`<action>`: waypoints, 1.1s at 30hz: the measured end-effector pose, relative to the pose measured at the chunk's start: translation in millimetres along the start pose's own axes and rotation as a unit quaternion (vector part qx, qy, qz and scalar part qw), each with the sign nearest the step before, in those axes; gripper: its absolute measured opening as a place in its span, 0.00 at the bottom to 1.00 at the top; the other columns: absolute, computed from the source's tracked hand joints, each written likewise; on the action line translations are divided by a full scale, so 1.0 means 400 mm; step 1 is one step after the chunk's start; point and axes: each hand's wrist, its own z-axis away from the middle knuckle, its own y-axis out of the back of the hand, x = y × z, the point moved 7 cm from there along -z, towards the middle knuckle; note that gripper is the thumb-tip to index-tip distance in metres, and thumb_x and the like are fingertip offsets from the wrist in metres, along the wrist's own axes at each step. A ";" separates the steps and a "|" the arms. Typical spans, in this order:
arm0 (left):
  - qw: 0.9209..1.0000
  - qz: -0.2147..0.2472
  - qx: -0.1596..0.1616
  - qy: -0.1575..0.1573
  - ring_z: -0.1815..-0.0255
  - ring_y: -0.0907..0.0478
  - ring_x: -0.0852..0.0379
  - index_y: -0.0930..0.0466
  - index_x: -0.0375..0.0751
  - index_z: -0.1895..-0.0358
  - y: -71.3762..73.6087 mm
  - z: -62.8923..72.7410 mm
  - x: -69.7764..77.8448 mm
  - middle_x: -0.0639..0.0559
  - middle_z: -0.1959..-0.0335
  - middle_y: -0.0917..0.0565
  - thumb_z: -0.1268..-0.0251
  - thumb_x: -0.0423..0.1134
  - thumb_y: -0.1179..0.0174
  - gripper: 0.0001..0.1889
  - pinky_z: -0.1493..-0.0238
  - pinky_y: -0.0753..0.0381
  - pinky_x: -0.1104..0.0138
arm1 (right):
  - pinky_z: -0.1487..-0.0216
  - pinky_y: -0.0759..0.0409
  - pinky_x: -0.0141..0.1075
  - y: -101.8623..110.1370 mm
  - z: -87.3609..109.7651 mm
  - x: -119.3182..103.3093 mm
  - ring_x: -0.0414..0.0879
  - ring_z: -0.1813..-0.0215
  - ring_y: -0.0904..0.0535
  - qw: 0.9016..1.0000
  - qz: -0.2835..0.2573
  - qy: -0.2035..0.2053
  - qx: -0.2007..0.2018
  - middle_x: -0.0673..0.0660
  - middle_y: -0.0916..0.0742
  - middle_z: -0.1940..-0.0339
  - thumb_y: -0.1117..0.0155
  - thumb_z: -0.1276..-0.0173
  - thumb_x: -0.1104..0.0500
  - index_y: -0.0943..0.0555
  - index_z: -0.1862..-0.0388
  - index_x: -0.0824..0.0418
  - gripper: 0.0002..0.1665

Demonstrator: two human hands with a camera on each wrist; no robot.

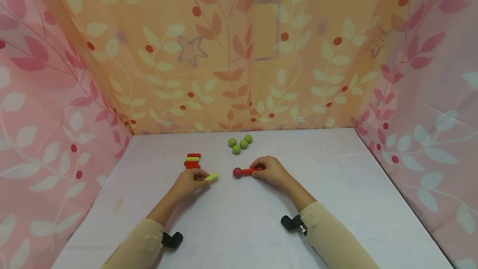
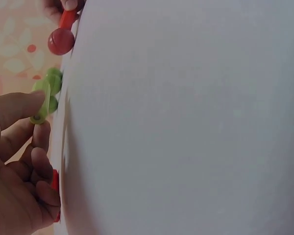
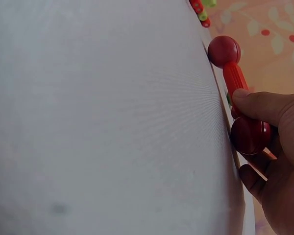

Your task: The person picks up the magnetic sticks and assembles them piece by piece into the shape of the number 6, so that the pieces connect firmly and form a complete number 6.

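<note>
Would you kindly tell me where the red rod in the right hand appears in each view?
Head: the red rod, just right of centre, below mid-height.
Left wrist: the red rod, near the top-left corner.
Right wrist: the red rod, right side, above mid-height.
Shared landmark: the right hand holding it in all three.

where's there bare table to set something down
Free: the tabletop between the sleeves, and right of the green balls, beyond the right hand. Crowded: around the left hand, its yellow stick and the row of sticks just beyond.
</note>
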 end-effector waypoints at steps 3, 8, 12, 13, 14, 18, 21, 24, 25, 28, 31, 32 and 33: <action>1.000 0.006 0.002 0.002 0.68 0.27 0.55 0.18 0.52 0.65 -0.011 0.002 0.004 0.55 0.72 0.21 0.54 0.42 0.30 0.11 0.68 0.26 0.66 | 0.56 0.31 0.39 0.000 0.000 -0.001 0.43 0.59 0.28 1.000 0.002 0.000 0.001 0.44 0.20 0.64 0.29 0.47 0.52 0.18 0.65 0.39 0.10; 1.000 0.015 0.002 0.010 0.67 0.27 0.55 0.18 0.52 0.64 -0.034 0.008 0.016 0.54 0.71 0.21 0.54 0.43 0.30 0.12 0.67 0.25 0.67 | 0.56 0.31 0.39 0.000 -0.002 -0.001 0.43 0.59 0.29 1.000 0.006 0.000 0.000 0.44 0.20 0.64 0.29 0.47 0.51 0.18 0.65 0.39 0.10; 1.000 0.021 0.002 0.015 0.67 0.27 0.55 0.19 0.51 0.64 -0.051 0.011 0.025 0.55 0.71 0.21 0.53 0.43 0.30 0.12 0.66 0.25 0.67 | 0.55 0.31 0.38 -0.002 -0.003 -0.001 0.43 0.59 0.28 1.000 0.003 -0.003 -0.002 0.43 0.20 0.65 0.29 0.47 0.51 0.18 0.65 0.39 0.10; 1.000 0.022 0.003 0.014 0.67 0.27 0.55 0.18 0.51 0.64 -0.055 0.011 0.027 0.55 0.71 0.21 0.53 0.43 0.30 0.12 0.66 0.25 0.67 | 0.55 0.31 0.38 -0.003 -0.003 -0.001 0.43 0.59 0.28 1.000 0.002 -0.002 -0.001 0.43 0.19 0.65 0.29 0.48 0.51 0.18 0.65 0.40 0.10; 1.000 0.023 0.002 0.017 0.67 0.27 0.55 0.18 0.51 0.64 -0.059 0.011 0.028 0.55 0.71 0.21 0.53 0.43 0.30 0.12 0.65 0.25 0.67 | 0.55 0.31 0.38 -0.003 -0.004 -0.001 0.42 0.59 0.28 1.000 0.001 -0.001 0.000 0.43 0.19 0.66 0.29 0.48 0.52 0.18 0.65 0.40 0.10; 0.999 0.025 0.000 0.028 0.66 0.27 0.55 0.19 0.52 0.63 -0.075 0.013 0.038 0.55 0.70 0.21 0.53 0.45 0.31 0.11 0.63 0.25 0.66 | 0.55 0.30 0.38 -0.005 -0.005 -0.003 0.42 0.59 0.27 1.000 -0.005 0.004 0.004 0.42 0.18 0.66 0.28 0.48 0.53 0.17 0.65 0.42 0.11; 0.999 0.026 0.002 0.030 0.66 0.27 0.54 0.19 0.52 0.63 -0.084 0.017 0.052 0.54 0.69 0.21 0.52 0.45 0.31 0.11 0.63 0.24 0.66 | 0.55 0.30 0.38 -0.006 -0.005 -0.004 0.42 0.59 0.27 1.000 -0.002 0.004 0.005 0.42 0.19 0.65 0.29 0.48 0.52 0.17 0.65 0.42 0.10; 0.999 0.026 0.005 0.030 0.66 0.27 0.55 0.19 0.51 0.63 -0.091 0.022 0.065 0.54 0.69 0.21 0.50 0.45 0.32 0.11 0.63 0.24 0.66 | 0.54 0.30 0.39 -0.006 -0.006 -0.005 0.42 0.58 0.28 1.000 0.000 0.001 0.004 0.43 0.19 0.65 0.29 0.47 0.52 0.18 0.65 0.41 0.10; 0.999 0.026 0.006 0.030 0.66 0.27 0.55 0.19 0.51 0.63 -0.094 0.023 0.068 0.55 0.69 0.21 0.50 0.45 0.32 0.11 0.63 0.24 0.66 | 0.54 0.31 0.39 -0.006 -0.006 -0.006 0.42 0.58 0.28 1.000 0.001 0.001 0.005 0.43 0.19 0.65 0.29 0.47 0.52 0.18 0.64 0.41 0.10; 0.999 0.029 0.011 0.034 0.66 0.26 0.55 0.20 0.51 0.63 -0.100 0.023 0.075 0.55 0.69 0.21 0.50 0.45 0.33 0.10 0.63 0.24 0.66 | 0.55 0.31 0.39 -0.004 -0.008 -0.011 0.43 0.58 0.28 1.000 0.001 0.001 0.005 0.44 0.20 0.65 0.29 0.47 0.52 0.18 0.64 0.42 0.11; 0.999 0.031 0.018 0.038 0.66 0.27 0.55 0.20 0.51 0.64 -0.103 0.022 0.081 0.55 0.69 0.21 0.50 0.45 0.33 0.10 0.64 0.24 0.66 | 0.56 0.30 0.39 -0.003 -0.010 -0.016 0.43 0.59 0.28 1.000 0.005 0.001 0.008 0.44 0.20 0.65 0.29 0.47 0.52 0.17 0.64 0.43 0.10; 0.998 0.032 0.020 0.040 0.66 0.27 0.55 0.20 0.51 0.64 -0.104 0.022 0.083 0.55 0.69 0.21 0.50 0.45 0.33 0.10 0.64 0.24 0.66 | 0.56 0.30 0.39 -0.002 -0.010 -0.018 0.43 0.59 0.29 1.000 0.006 0.000 0.008 0.45 0.20 0.65 0.29 0.47 0.52 0.17 0.64 0.43 0.10; 0.998 0.032 0.021 0.042 0.66 0.27 0.54 0.20 0.51 0.64 -0.105 0.022 0.085 0.55 0.69 0.21 0.50 0.46 0.33 0.10 0.63 0.24 0.66 | 0.56 0.30 0.38 -0.002 -0.011 -0.018 0.43 0.59 0.29 1.000 0.006 0.000 0.008 0.44 0.20 0.65 0.29 0.47 0.52 0.17 0.64 0.43 0.10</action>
